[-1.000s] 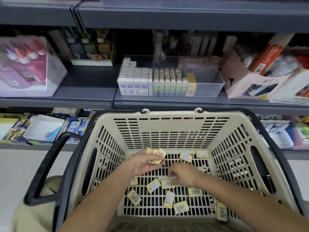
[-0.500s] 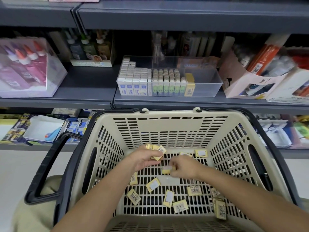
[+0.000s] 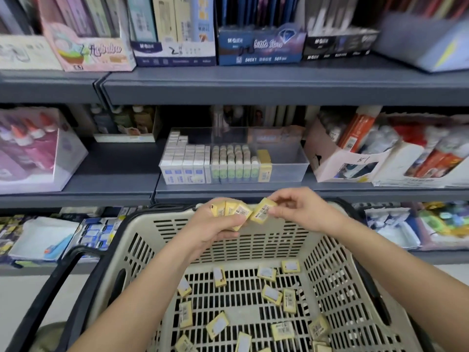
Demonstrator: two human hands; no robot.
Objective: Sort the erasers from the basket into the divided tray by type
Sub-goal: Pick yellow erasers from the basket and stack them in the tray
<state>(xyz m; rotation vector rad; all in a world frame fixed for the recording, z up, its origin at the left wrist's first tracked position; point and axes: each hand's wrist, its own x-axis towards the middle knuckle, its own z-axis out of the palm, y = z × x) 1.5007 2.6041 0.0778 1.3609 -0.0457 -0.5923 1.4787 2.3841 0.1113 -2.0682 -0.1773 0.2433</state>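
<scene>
Over the basket's (image 3: pixel 279 226) far rim my left hand (image 3: pixel 215 224) grips three yellow erasers (image 3: pixel 231 209), my right hand (image 3: pixel 297 209) pinches a fourth eraser (image 3: pixel 262 212) between curled fingers (image 3: pixel 278 199), about fourteen loose erasers (image 3: pixel 271 294) lie inside, and the tray (image 3: pixel 289 168) beyond has room at its right end.

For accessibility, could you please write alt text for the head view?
The left hand grips a cluster of small yellow wrapped erasers above a beige slotted plastic basket; the right hand pinches one more eraser beside them. Loose erasers lie on its floor; a clear divided tray stands on the shelf behind.
</scene>
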